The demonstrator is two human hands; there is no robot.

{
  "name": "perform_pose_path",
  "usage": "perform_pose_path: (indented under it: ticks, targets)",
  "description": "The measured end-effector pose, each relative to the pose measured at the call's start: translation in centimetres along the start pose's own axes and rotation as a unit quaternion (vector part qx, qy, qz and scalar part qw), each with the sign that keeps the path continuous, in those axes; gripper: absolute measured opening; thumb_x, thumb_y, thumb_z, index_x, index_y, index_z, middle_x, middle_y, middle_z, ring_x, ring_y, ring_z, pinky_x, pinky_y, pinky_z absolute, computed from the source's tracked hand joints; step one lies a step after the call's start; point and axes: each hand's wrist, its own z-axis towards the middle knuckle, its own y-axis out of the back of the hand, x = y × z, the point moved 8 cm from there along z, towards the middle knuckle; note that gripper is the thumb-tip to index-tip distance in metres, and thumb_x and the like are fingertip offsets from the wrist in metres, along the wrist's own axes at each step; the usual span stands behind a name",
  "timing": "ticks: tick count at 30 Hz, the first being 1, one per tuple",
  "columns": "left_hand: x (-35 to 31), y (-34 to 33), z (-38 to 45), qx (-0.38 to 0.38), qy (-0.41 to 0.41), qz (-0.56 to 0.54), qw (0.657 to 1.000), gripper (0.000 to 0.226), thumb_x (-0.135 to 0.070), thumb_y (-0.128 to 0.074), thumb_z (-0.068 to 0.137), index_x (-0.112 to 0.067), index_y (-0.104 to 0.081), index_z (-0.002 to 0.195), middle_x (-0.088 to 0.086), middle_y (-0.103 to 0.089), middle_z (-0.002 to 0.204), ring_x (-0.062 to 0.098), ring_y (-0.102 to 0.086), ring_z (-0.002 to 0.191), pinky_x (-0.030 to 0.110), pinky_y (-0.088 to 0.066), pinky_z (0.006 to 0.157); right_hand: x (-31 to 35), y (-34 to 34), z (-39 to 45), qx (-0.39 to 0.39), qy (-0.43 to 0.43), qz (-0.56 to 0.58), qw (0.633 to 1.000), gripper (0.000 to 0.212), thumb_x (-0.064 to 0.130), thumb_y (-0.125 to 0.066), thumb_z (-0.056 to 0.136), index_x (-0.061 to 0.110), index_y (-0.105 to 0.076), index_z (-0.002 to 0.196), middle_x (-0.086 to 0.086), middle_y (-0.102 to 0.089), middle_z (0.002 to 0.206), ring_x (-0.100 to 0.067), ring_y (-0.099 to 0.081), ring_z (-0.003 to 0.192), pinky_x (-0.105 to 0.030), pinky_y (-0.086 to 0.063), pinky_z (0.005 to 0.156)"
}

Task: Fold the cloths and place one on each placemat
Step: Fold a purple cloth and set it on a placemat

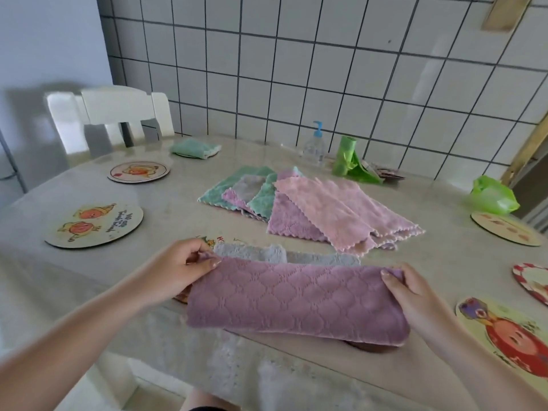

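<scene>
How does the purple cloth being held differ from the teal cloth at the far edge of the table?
The purple cloth is near, gripped at both ends by the left hand and right hand, mid-fold; the teal cloth is far, untouched, bundled compactly on a placemat. The purple cloth looks larger and stretched wide; the teal looks small. Both share a plush textured weave.

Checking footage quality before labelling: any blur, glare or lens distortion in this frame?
Head view: wide-angle bending curves the tiled wall lines; the white chair looks soft; glare sheens the table near it; the purple cloth, left hand and right hand are fairly sharp.
</scene>
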Motion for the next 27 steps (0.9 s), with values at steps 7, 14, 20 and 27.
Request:
perform_pose_path:
  ticks: [7, 14, 20, 27]
  targets:
    - [0.2, -0.1, 5.0, -0.008, -0.036, 0.108, 0.993, 0.012, -0.027, -0.065, 0.085, -0.027, -0.059, 0.074, -0.003, -0.063, 0.073, 0.019, -0.058, 0.067, 0.036, -0.046, 0.062, -0.9, -1.4, 5.0, 0.025, 0.025, -0.132, 0.991, 0.025, 0.027, -0.050, 0.092, 0.003, -0.052, 0.087, -0.016, -0.061, 0.081, -0.023, -0.057, 0.074, -0.040, -0.043, 0.071]
    - [0.4, -0.9, 6.7, -0.006, -0.051, 0.173, 0.984, 0.010, -0.030, -0.064, 0.086, -0.032, -0.059, 0.077, -0.011, -0.063, 0.077, 0.001, -0.053, 0.063, 0.021, -0.041, 0.059, -1.2, -1.7, 6.5, 0.026, 0.036, -0.202, 0.978, 0.025, 0.026, -0.052, 0.092, 0.006, -0.047, 0.078, -0.008, -0.053, 0.068, -0.018, -0.050, 0.062, -0.029, -0.033, 0.056]
    - [0.6, -1.0, 7.0, -0.001, -0.048, 0.191, 0.980, 0.009, -0.031, -0.062, 0.086, -0.028, -0.058, 0.079, -0.012, -0.059, 0.077, 0.002, -0.050, 0.060, 0.018, -0.036, 0.054, -1.4, -2.0, 7.3, 0.032, 0.023, -0.206, 0.978, 0.025, 0.028, -0.052, 0.092, 0.012, -0.046, 0.074, -0.008, -0.065, 0.082, -0.028, -0.061, 0.073, -0.032, -0.036, 0.056]
    - [0.8, -1.4, 7.7, 0.016, -0.034, 0.200, 0.979, 0.012, -0.031, -0.061, 0.087, -0.020, -0.063, 0.085, -0.007, -0.063, 0.087, 0.009, -0.058, 0.078, 0.027, -0.047, 0.071, -0.6, -2.6, 7.3, 0.037, 0.028, -0.229, 0.972, 0.021, 0.030, -0.053, 0.091, 0.009, -0.057, 0.092, -0.010, -0.062, 0.069, -0.027, -0.056, 0.059, -0.029, -0.035, 0.050]
